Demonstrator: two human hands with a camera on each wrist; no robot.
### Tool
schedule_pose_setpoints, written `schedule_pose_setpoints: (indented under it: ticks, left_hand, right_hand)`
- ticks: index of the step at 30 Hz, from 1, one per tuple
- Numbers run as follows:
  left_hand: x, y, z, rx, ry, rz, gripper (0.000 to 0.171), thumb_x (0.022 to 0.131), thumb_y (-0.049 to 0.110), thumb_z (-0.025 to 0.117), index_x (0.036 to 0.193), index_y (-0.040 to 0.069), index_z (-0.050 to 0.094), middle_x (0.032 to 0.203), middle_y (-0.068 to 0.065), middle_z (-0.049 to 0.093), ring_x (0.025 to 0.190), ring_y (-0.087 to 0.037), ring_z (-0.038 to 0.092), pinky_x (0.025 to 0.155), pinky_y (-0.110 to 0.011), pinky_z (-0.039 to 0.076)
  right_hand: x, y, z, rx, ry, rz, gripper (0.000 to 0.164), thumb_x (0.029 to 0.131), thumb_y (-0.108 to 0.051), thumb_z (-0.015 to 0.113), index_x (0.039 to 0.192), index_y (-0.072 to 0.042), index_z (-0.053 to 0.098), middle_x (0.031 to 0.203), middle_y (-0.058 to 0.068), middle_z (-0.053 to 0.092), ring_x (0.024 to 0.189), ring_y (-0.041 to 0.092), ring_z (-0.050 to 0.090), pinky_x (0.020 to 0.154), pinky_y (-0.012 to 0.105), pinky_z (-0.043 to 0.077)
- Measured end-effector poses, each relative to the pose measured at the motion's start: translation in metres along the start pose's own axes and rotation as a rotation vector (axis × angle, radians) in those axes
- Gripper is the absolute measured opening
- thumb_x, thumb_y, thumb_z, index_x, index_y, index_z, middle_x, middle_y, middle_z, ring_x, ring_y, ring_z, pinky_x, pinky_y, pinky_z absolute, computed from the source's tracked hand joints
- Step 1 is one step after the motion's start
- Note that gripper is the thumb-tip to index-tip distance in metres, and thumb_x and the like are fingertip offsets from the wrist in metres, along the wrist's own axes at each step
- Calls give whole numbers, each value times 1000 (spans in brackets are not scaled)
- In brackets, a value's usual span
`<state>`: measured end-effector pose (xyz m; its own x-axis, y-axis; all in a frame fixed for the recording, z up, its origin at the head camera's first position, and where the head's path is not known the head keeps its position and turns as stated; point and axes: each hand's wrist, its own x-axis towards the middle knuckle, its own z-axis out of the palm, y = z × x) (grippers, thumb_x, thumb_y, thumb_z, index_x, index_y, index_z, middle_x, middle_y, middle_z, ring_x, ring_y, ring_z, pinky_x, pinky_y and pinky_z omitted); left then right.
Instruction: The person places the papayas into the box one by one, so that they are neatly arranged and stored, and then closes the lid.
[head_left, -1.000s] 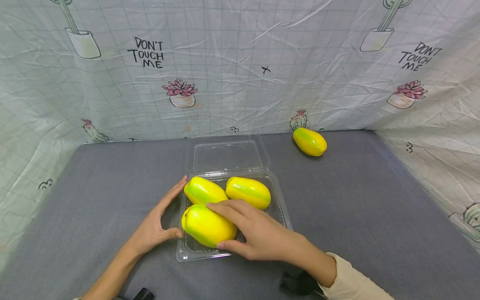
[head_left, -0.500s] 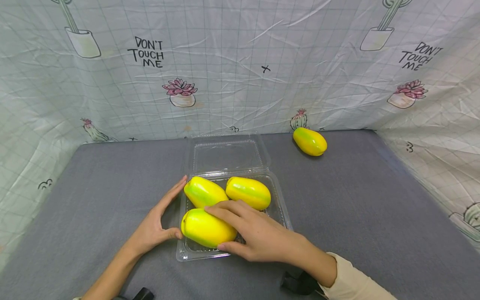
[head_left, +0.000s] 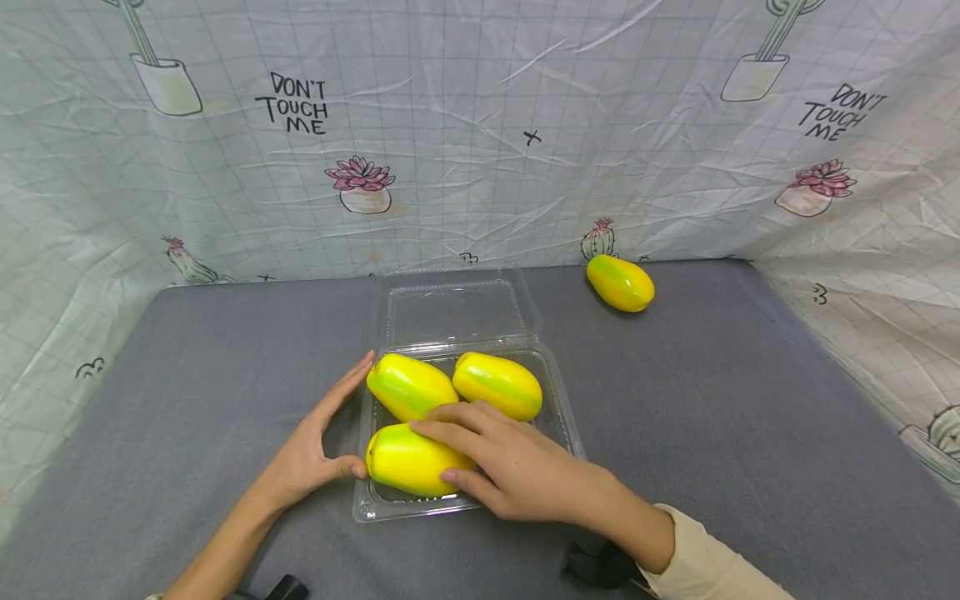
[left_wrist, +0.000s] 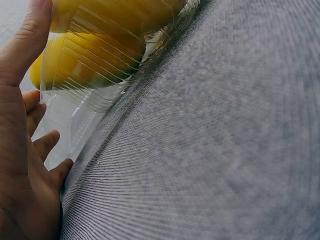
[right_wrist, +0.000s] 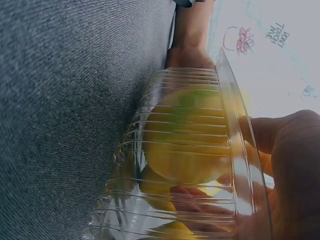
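Three yellow-green papayas lie in the base of a clear plastic clamshell box (head_left: 566,417), its lid (head_left: 457,308) laid back flat. My right hand (head_left: 517,458) holds the near papaya (head_left: 408,462), thumb on its near side and fingers over its top. Behind it sit the back-left papaya (head_left: 412,385) and the back-right papaya (head_left: 501,385). Along the box's left side my left hand (head_left: 307,450) is spread, thumb and fingertips at the rim. The left wrist view shows that thumb (left_wrist: 32,30) against the clear wall. Through the ribbed wall, the right wrist view shows the near papaya (right_wrist: 187,135).
A loose papaya (head_left: 620,283) lies at the back right of the grey-covered table (head_left: 712,400). A printed cloth (head_left: 465,125) hangs behind the table and along both sides. Black straps (head_left: 596,567) show near the wrists.
The near papaya has turned slightly and settled towards the front of the box, apart from the back-left one. My right fingers and thumb have shifted a little with it. My left hand stays put.
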<state>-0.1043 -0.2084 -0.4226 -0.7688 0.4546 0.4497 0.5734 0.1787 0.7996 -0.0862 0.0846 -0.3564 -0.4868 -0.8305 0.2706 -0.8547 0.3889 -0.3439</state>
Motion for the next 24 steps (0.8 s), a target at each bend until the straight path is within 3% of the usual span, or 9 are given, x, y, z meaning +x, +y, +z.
schedule_pose_setpoints:
  ticks: [12,24]
  left_hand:
    - [-1,1,0,-6,-4,-18,106,73,61,71,151,6,25,158,-10,18,144,-30,12,112,-22,12]
    - [-1,1,0,-4,-2,-19,105,73,60,72,151,6,25,158,-11,19,144,-30,13,112,-21,13]
  right_hand:
    - [0,1,1,-8,9,-12,55,97,-33,55,147,-20,36,137,-2,45,122,11,43,106,32,34]
    - [0,2,2,-4,4,12,57,96,-37,57,147,-21,37,135,-2,46,116,9,46,99,28,40]
